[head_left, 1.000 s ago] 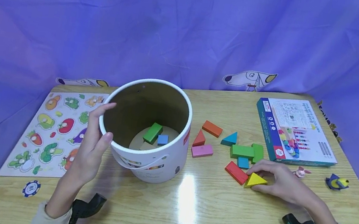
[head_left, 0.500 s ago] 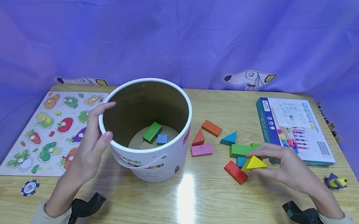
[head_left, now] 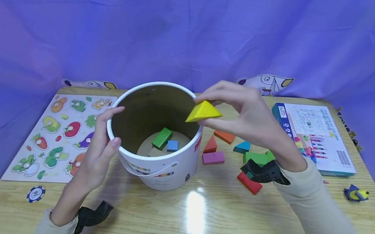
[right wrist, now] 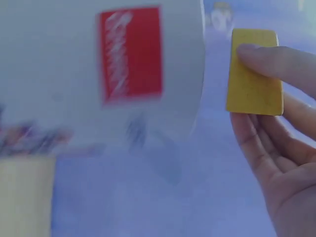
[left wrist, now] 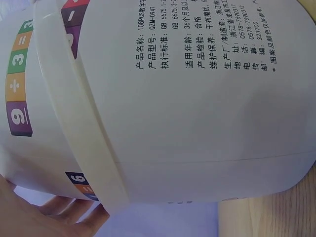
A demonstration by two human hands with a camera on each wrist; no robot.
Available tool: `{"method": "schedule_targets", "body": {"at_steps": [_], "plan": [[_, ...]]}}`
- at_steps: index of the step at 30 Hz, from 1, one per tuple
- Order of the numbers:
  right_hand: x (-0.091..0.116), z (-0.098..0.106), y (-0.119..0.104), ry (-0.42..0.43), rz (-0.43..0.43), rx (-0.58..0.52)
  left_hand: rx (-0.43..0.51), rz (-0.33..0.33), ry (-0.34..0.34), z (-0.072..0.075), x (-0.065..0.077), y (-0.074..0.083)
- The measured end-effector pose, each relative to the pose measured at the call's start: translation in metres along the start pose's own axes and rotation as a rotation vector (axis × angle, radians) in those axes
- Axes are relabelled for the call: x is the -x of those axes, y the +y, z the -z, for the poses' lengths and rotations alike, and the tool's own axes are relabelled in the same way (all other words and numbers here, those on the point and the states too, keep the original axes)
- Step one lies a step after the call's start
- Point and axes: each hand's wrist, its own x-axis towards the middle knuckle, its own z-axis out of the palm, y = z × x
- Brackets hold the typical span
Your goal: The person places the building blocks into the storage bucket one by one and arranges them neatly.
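In the head view a white bucket [head_left: 163,176] with a thin handle stands on the table, left of centre. My left hand [head_left: 94,157] holds its left side, thumb and index fingertip at the rim; in the left wrist view, fingers [left wrist: 81,219] curve along the printed wall. My right hand [head_left: 247,112] pinches a yellow triangular block [head_left: 204,112] between thumb and fingers, up at the bucket's right rim. The right wrist view shows the block's flat side [right wrist: 254,74] beside the bucket wall. Inside the bucket lie a green block [head_left: 162,138] and a small blue block [head_left: 172,145].
Right of the bucket lie pink [head_left: 213,158], red [head_left: 249,183], orange [head_left: 224,136] and other blocks, some under my right forearm. A boxed set [head_left: 316,137] is at the back right, a small bird figure [head_left: 356,194] near it. A vegetable puzzle board [head_left: 59,133] lies left.
My right hand has lifted the yellow triangular block off the table and carried it left and up to the bucket's rim. My left hand has stayed on the bucket.
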Motion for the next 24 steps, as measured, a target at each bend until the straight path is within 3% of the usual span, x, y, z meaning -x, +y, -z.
{"method": "schedule_targets", "body": {"at_steps": [3, 9, 17, 24], "plan": [[-0.025, -0.012, -0.008, -0.069, 0.029, 0.033, -0.002, 0.004, 0.001, 0.000, 0.000, 0.000], [-0.052, -0.031, -0.011, -0.171, -0.035, 0.014, -0.006, 0.018, -0.003, 0.000, 0.000, 0.001], [-0.061, -0.038, -0.009, -0.184, -0.054, -0.002, 0.005, 0.008, -0.009, 0.000, 0.000, -0.001], [-0.056, -0.036, -0.005, -0.208, -0.040, 0.028, 0.024, -0.008, -0.014, 0.001, -0.001, -0.002]]}}
